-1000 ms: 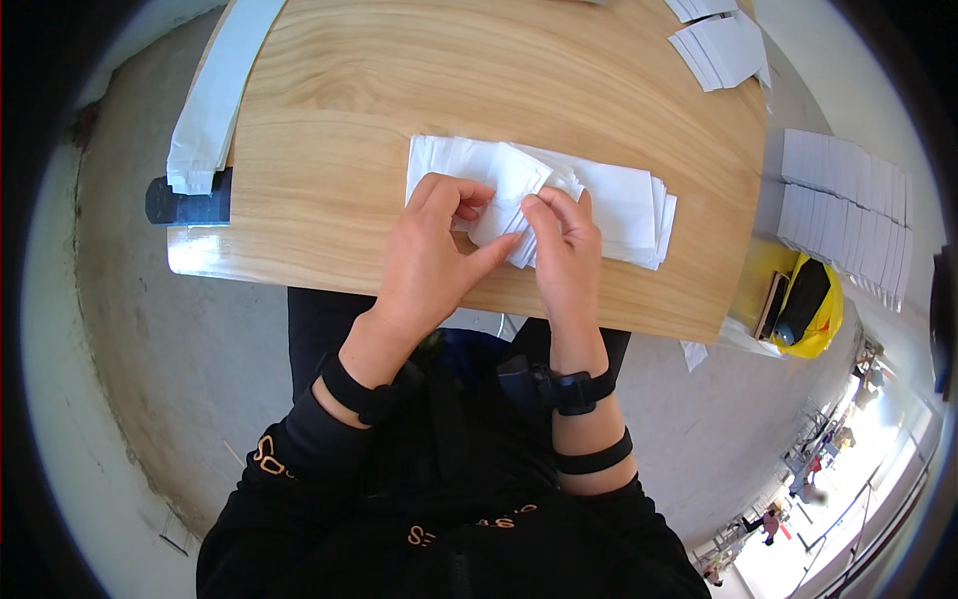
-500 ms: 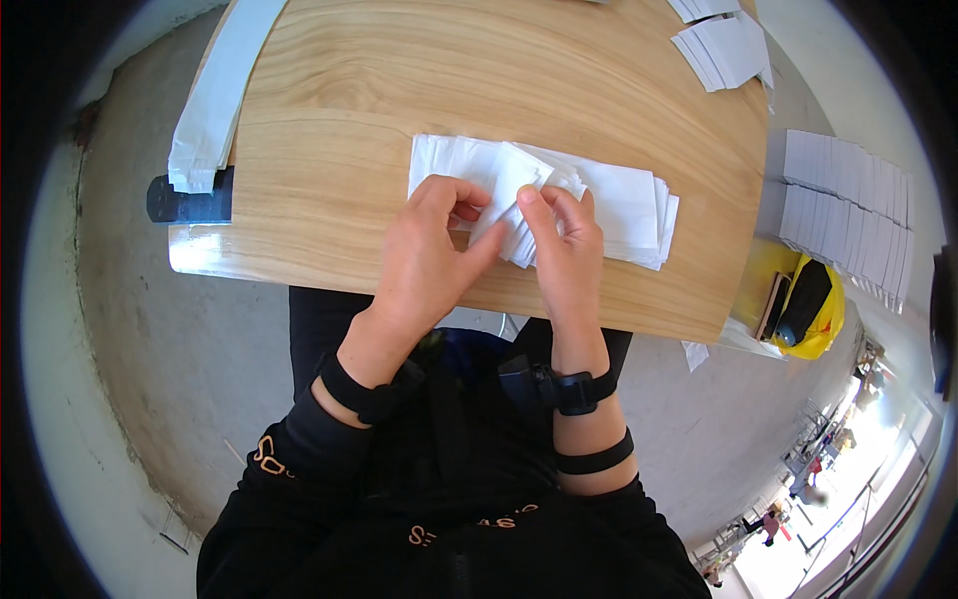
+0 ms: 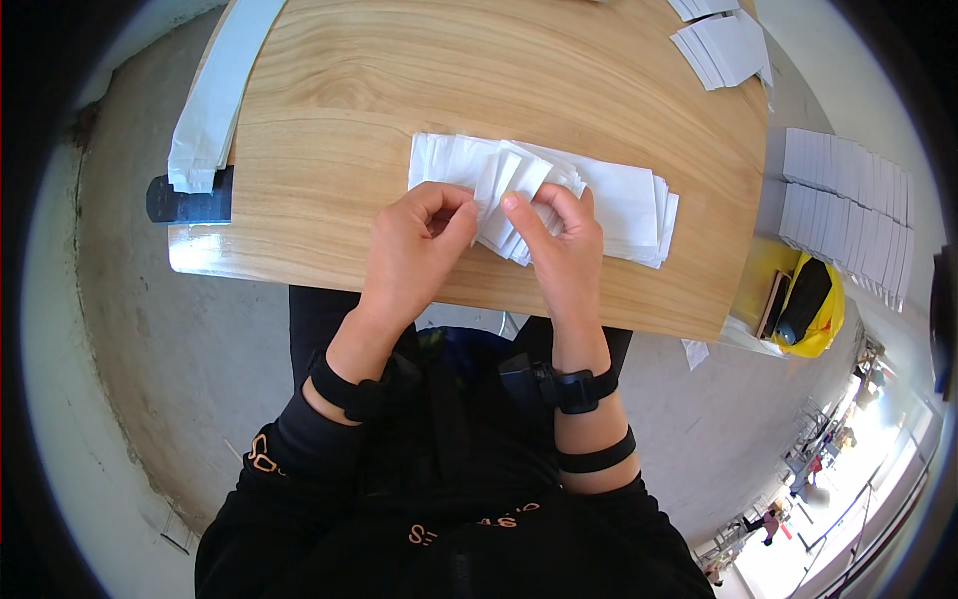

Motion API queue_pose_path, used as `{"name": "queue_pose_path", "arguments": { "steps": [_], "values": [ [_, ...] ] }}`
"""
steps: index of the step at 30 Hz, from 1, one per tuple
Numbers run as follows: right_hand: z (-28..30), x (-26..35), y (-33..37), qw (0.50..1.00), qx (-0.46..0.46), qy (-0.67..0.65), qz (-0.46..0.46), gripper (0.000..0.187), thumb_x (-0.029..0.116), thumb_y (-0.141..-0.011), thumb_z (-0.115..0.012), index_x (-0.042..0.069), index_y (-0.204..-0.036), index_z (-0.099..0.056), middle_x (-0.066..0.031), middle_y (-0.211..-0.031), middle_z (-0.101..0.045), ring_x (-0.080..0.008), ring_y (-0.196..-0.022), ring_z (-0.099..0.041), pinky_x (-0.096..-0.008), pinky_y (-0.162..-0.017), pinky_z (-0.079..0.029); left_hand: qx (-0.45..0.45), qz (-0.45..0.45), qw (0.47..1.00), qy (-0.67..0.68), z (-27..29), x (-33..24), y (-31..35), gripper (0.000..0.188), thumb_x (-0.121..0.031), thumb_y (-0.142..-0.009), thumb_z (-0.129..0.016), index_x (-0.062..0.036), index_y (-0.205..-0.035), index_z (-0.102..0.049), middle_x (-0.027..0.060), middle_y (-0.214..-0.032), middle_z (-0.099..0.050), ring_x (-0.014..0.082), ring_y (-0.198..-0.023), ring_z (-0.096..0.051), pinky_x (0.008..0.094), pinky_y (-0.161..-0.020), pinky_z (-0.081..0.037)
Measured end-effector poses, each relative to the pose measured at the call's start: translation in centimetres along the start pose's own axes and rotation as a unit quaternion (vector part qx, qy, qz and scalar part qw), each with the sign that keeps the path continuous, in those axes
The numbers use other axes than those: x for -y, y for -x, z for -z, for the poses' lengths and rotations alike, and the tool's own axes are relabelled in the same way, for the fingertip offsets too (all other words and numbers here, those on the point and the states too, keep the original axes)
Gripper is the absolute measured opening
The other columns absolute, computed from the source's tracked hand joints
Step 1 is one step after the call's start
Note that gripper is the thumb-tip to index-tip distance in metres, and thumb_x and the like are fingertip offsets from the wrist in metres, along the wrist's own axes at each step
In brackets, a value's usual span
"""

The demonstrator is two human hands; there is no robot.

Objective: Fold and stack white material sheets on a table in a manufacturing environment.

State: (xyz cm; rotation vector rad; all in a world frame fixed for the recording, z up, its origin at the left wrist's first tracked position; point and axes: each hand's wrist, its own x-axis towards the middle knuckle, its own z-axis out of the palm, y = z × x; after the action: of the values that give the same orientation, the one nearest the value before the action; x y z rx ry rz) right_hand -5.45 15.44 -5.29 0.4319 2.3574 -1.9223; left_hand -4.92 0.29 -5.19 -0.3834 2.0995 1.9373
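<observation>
A small fanned bundle of white folded paper pieces [image 3: 509,230] lies between my hands, on top of a wider layer of flat white paper sleeves [image 3: 621,208] on the table. My left hand [image 3: 419,240] is closed, thumb and forefinger pinched at the bundle's left edge on one white paper piece. From the right, my right hand [image 3: 564,240] grips the bundle, its thumb over the front and its fingers curled behind. How many pieces the right fingers hold is hidden.
The wooden table [image 3: 339,130] carries a long stack of white sleeves [image 3: 208,130] at far left, beside a dark object [image 3: 190,200]. White paper stacks [image 3: 720,52] lie at far right. Beyond the right edge are rows of white stacks [image 3: 848,215] and a yellow bag [image 3: 823,314].
My left hand has drawn slightly left and its fingers have closed into a pinch. A paper piece on the bundle's left side now stands apart. My right hand has barely moved.
</observation>
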Motion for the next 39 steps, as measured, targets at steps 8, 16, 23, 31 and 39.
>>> {"name": "queue_pose_path", "arguments": {
  "steps": [8,16,23,31,39],
  "values": [
    [-0.1,0.1,0.0,1.0,-0.001,0.008,0.001,0.029,0.026,-0.079,-0.077,0.001,-0.089,-0.067,-0.0088,-0.096,-0.047,-0.0198,-0.088,-0.054,-0.0296,-0.076,-0.045,0.005,-0.014,1.0,-0.01,-0.2,-0.1,0.1,0.014,-0.01,-0.087,-0.063,0.0032,-0.091,-0.063,0.0026,-0.08,-0.062,0.0065,-0.073,-0.057,0.0212,-0.066,-0.046],
    [-0.2,-0.3,0.0,1.0,-0.007,0.007,-0.001,0.023,0.022,-0.081,-0.074,0.002,-0.089,-0.067,-0.0086,-0.096,-0.049,-0.0193,-0.087,-0.055,-0.0295,-0.075,-0.044,-0.025,0.008,1.0,0.001,0.4,0.2,-0.3,0.011,-0.009,-0.092,-0.057,0.0011,-0.097,-0.056,0.0012,-0.084,-0.06,0.0052,-0.074,-0.056,0.0211,-0.066,-0.047],
    [-0.1,-0.5,0.0,1.0,-0.005,0.004,-0.001,0.022,0.023,-0.082,-0.073,0.002,-0.088,-0.067,-0.009,-0.095,-0.049,-0.0195,-0.086,-0.054,-0.0297,-0.076,-0.044,-0.043,0.02,0.999,-0.026,0.8,-0.1,-0.3,0.012,-0.007,-0.092,-0.056,0.0014,-0.101,-0.054,0.0029,-0.086,-0.06,0.0073,-0.076,-0.056,0.0214,-0.063,-0.045],
    [0.2,-0.6,0.0,1.0,-0.011,-0.006,-0.024,0.019,0.018,-0.084,-0.069,0.0,-0.089,-0.066,-0.0094,-0.098,-0.049,-0.0194,-0.089,-0.055,-0.0286,-0.077,-0.044,-0.074,-0.227,0.943,-0.232,-0.9,-1.8,0.2,0.035,-0.01,-0.076,-0.073,-0.0011,-0.105,-0.057,0.0123,-0.1,-0.059,0.0224,-0.087,-0.061,0.0322,-0.069,-0.049],
    [0.1,-0.2,0.1,1.0,-0.013,-0.003,-0.01,0.016,0.014,-0.084,-0.067,0.0,-0.089,-0.065,-0.0106,-0.099,-0.05,-0.0217,-0.089,-0.056,-0.0295,-0.078,-0.044,-0.027,-0.085,0.99,-0.108,-1.1,-0.4,-0.3,0.025,-0.014,-0.082,-0.069,0.0017,-0.1,-0.06,0.0127,-0.089,-0.064,0.0202,-0.078,-0.062,0.0307,-0.069,-0.049]
  ]
}}
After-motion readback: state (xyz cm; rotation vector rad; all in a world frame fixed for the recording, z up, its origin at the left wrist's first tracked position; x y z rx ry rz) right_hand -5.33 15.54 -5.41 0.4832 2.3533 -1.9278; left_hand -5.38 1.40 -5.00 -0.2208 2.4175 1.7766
